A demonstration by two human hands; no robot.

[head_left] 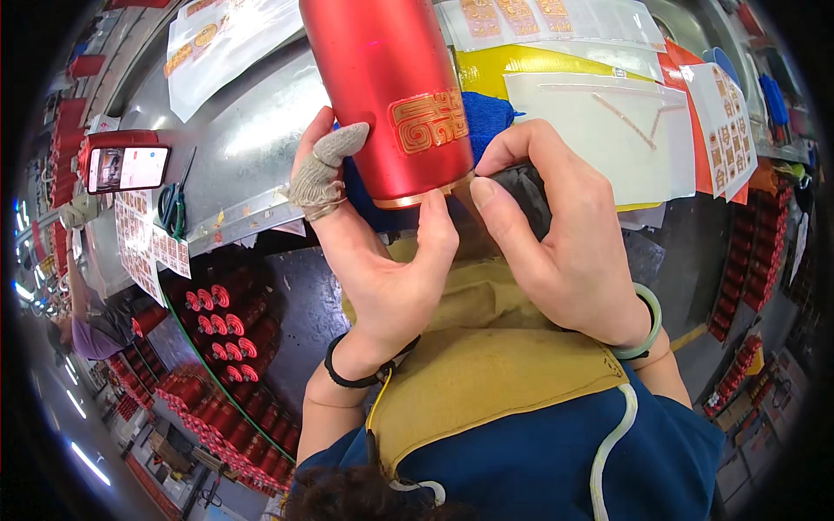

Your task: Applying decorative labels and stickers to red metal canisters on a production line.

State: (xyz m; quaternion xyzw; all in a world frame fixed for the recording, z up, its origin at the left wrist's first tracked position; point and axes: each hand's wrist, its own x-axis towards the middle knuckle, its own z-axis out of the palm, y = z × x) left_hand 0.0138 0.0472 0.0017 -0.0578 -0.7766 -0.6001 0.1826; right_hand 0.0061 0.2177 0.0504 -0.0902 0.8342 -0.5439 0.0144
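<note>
My left hand (382, 260) is closed round the lower part of a red metal bottle (382, 78), with its thumb against the base edge. Grey cloth finger covers (320, 178) sit on fingers of that hand. A raised gold pattern (428, 122) marks the bottle's side. Along its bottom rim runs a thin gold strip (404, 201). At the strip's right end, my right hand (565, 226) pinches with thumb and forefinger; the exact grip is partly hidden. Behind the right fingers shows a dark, shiny object (526, 198) of unclear kind. A blue cloth (488, 122) lies beyond the bottle.
Sticker sheets (728, 130) and a white sheet with thin strips (599, 143) lie on the metal table (252, 113). A phone (129, 168) and scissors (176, 204) are at left. Red bottles (217, 408) stand in rows below left. A person (95, 330) is at far left.
</note>
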